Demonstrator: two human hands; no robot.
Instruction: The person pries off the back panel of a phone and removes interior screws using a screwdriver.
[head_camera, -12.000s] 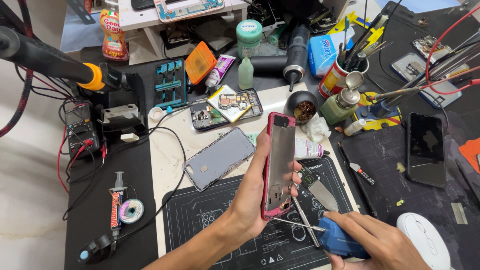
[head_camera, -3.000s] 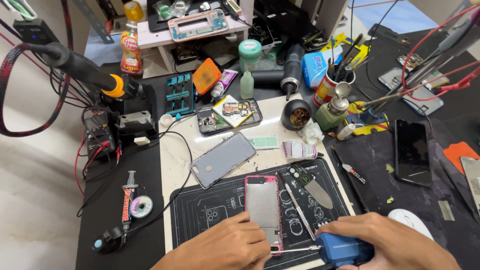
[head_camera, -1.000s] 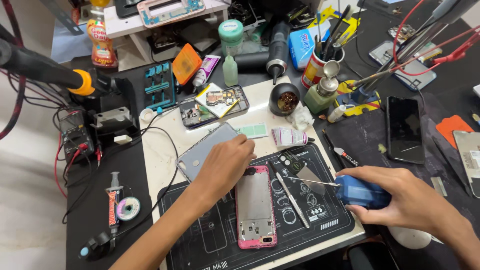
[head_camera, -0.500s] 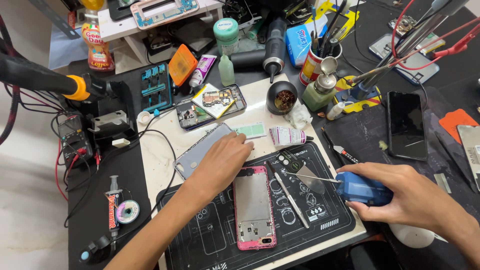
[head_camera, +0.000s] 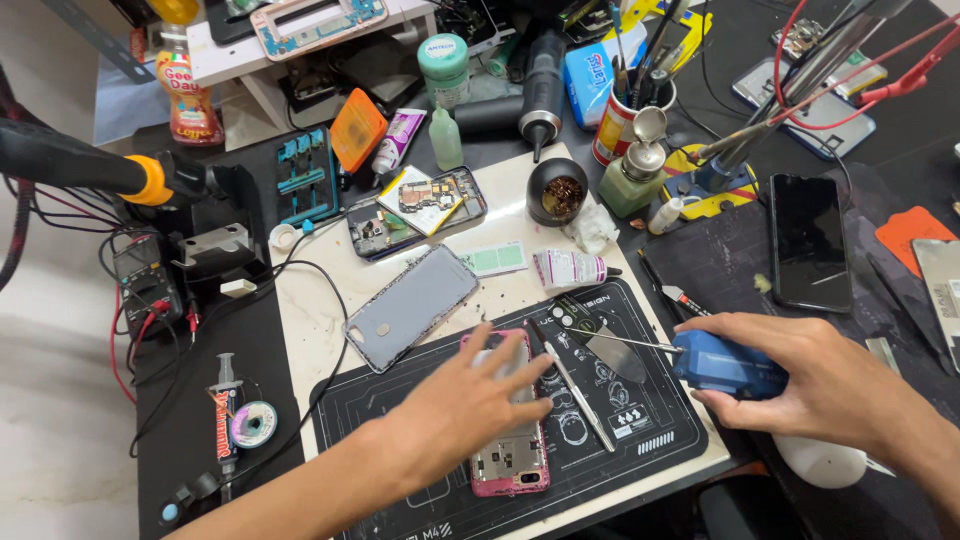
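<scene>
Pink phone (head_camera: 512, 462) under left fingers (head_camera: 500, 362), on mat (head_camera: 640, 450)

A grey phone back cover (head_camera: 412, 305) lies on the white board's middle, an opened phone (head_camera: 417, 212) toward its far edge, a black phone (head_camera: 810, 242) well right.

Matt black rubber mat (head_camera: 400, 420) — glossy pink plastic phone frame (head_camera: 512, 478)

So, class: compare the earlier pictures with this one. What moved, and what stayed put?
The left hand, which held the pink-framed phone upright twelve seconds ago, has laid it flat on the black mat, reached toward the grey back cover, and now rests over the phone. The right hand still grips the blue tool. Tweezers and bench clutter are unmoved.
</scene>
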